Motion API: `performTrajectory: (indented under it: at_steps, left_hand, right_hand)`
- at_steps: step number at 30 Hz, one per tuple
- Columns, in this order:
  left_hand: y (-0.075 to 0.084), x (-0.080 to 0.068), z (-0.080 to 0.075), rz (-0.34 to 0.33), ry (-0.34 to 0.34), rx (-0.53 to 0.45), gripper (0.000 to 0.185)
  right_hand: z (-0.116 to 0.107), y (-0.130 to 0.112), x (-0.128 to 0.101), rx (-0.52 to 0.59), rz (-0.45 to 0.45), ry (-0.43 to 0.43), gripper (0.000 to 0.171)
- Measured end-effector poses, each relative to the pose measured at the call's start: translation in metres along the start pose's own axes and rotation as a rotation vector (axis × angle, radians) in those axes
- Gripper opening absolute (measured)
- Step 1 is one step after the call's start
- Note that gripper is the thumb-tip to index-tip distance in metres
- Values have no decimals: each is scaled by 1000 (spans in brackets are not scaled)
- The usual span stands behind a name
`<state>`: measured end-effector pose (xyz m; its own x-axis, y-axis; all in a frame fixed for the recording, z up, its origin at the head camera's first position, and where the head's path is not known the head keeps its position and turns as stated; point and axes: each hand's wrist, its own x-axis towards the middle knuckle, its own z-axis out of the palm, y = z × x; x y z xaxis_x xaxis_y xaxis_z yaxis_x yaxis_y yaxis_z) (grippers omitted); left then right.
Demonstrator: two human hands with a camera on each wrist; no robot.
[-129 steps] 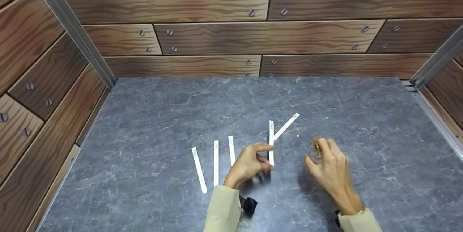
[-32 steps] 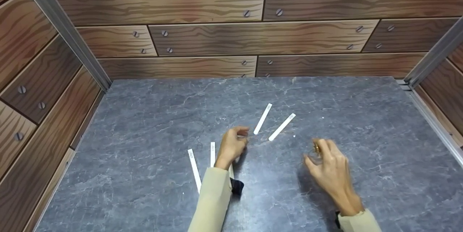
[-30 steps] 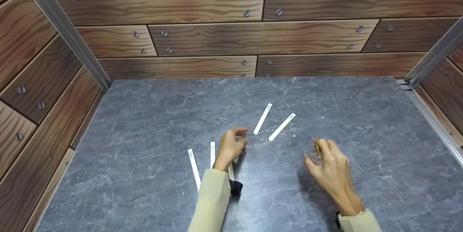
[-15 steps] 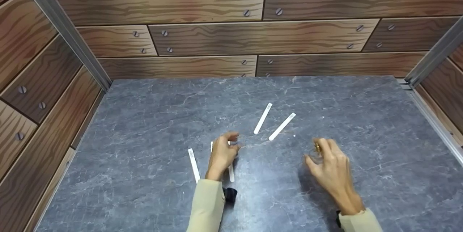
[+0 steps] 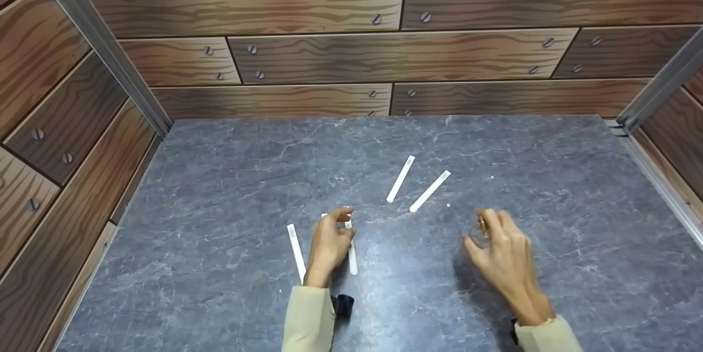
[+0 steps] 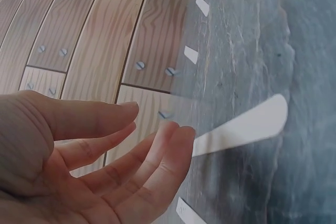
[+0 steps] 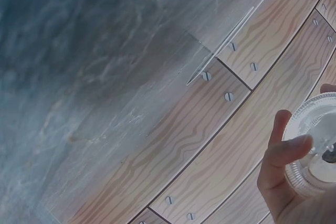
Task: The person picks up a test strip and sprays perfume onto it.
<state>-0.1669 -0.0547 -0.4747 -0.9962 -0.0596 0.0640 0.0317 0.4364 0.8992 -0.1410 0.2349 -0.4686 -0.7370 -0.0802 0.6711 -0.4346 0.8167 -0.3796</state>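
The left hand (image 5: 327, 241) has drawn back toward the near edge of the table (image 5: 219, 176) since a second ago, leaving the strip it set down beside the other one out in the middle, and now I'm seeing it come over the near group of paper strips. Its fingers are loosely curved and grasping nothing in the left wrist view, fingertips (image 6: 176, 135) just short of a strip (image 6: 247, 127) that lies flat on the stone.

The right hand (image 5: 502, 256) hasn't shifted; its fingers are wrapped round a small clear glass bottle (image 7: 317, 145), held just above the table right of middle.

I'd judge these strips feather-light, thin and bendy, flat enough to be fiddly to lift; best to pinch one at an end, or slide it up with a fingertip. The bottle looks hard, smooth and breakable, so a firm hold round the body suits it.

Counting strips: two angled ones (image 5: 401, 178) (image 5: 430, 191) lying apart toward the middle, one (image 5: 296, 245) left of the left hand, one (image 5: 351, 250) just right of it, and a fifth mostly hidden under the hand. One bottle
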Motion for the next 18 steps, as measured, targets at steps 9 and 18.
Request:
performTrajectory:
  at_steps: [9, 18]
  left_hand:
    - [-3, -8, -3, 7, 45, 46, 39]
    - [-6, -19, -3, 33, 86, 67, 39]
  right_hand:
    - [0, -1, -1, 12, 7, 5, 40]
    - [0, 0, -1, 17, 12, 7, 43]
